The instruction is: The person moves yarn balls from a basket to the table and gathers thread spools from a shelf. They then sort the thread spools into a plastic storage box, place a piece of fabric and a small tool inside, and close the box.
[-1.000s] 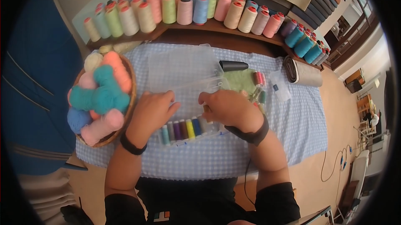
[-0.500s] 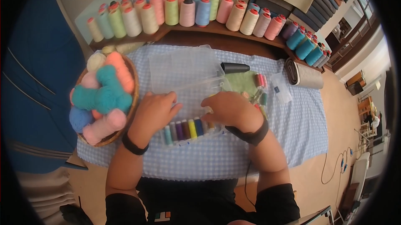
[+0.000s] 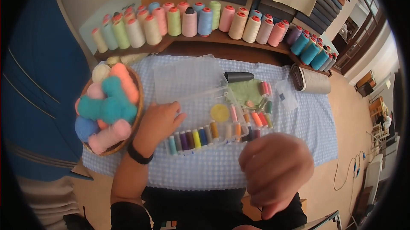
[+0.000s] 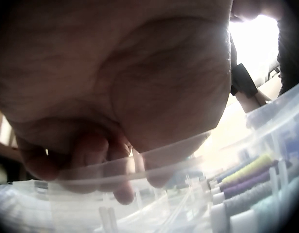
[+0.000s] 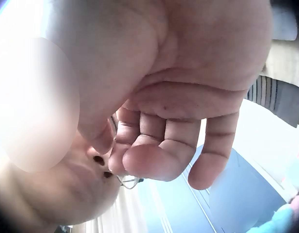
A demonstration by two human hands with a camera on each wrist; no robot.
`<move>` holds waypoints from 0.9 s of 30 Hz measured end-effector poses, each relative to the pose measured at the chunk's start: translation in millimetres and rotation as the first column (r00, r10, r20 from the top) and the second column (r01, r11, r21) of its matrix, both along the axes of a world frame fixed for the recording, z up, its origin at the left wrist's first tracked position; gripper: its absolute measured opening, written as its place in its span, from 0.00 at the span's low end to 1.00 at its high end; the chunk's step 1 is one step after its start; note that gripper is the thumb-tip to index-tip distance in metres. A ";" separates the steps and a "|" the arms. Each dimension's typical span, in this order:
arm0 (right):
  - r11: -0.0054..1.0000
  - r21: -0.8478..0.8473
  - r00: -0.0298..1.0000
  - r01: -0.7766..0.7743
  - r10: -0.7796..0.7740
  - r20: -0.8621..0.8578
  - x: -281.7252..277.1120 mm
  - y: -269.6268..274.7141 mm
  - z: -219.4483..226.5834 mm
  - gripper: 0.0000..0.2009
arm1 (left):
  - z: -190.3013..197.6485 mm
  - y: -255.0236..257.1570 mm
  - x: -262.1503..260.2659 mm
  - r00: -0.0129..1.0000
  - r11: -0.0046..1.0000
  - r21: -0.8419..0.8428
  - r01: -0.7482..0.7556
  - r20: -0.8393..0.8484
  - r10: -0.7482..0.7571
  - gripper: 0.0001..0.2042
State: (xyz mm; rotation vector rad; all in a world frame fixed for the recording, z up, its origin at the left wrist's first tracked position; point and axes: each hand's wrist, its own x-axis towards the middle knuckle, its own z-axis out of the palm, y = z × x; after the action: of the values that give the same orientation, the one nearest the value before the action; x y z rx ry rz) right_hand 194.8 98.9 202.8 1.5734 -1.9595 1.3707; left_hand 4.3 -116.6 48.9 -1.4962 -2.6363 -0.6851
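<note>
A clear plastic box (image 3: 244,132) stands with its lid (image 3: 183,78) folded back. Thread spools line its near side, among them a pale teal one (image 3: 172,144), a yellow one (image 3: 196,138) and a golden-brown one (image 3: 214,130). A flat round yellow thing (image 3: 220,113) is farther in. My left hand (image 3: 160,121) rests over the box's left wall; its relaxed fingers (image 4: 123,193) show through the clear plastic in the left wrist view. Raised near the person's head, my right hand (image 3: 279,166) has loosely bent fingers (image 5: 149,162) and nothing shows in its grasp.
Right of the box lie loose spools (image 3: 256,119), a green cloth (image 3: 247,91), a black case (image 3: 239,76) and a small clear bag (image 3: 286,95). A basket (image 3: 139,114) of yarn stands left. Large thread cones (image 3: 205,22) fill the shelf behind; a rolled fabric (image 3: 311,80) lies right.
My right hand has left the inside of the box and come up and back toward the head. The golden-brown spool now shows uncovered at the row's right. The left hand stays put.
</note>
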 end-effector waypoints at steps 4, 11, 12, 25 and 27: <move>0.998 -0.044 0.997 -0.047 0.045 -0.056 6.7 -8.1 4.0 0.16 | -1.3 0.9 -1.1 1.000 1.000 0.007 0.007 -0.030 -0.007 0.12; 0.994 -0.108 0.995 -0.018 0.006 -0.103 12.6 -15.8 1.1 0.13 | -4.2 1.6 -0.9 0.996 0.999 0.033 0.018 -0.092 -0.015 0.12; 0.993 -0.116 0.995 0.008 -0.020 -0.103 15.2 -17.4 0.3 0.13 | -4.2 0.7 -0.9 0.995 0.999 0.036 0.021 -0.103 -0.017 0.12; 0.992 0.066 0.994 0.109 -0.107 -0.030 29.7 -10.5 5.8 0.07 | -1.4 -0.3 -0.4 0.999 1.000 -0.001 -0.016 -0.030 0.016 0.12; 0.985 0.036 0.984 0.167 -0.164 -0.072 31.4 -12.5 3.1 0.11 | -3.5 -1.2 -1.0 0.999 1.000 0.002 -0.028 -0.034 0.028 0.12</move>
State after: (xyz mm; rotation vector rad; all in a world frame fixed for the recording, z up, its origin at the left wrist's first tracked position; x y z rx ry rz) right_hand 226.2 86.4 205.9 1.4192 -2.0386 1.2022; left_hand 3.3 -117.8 45.3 -1.4550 -2.6253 -0.6529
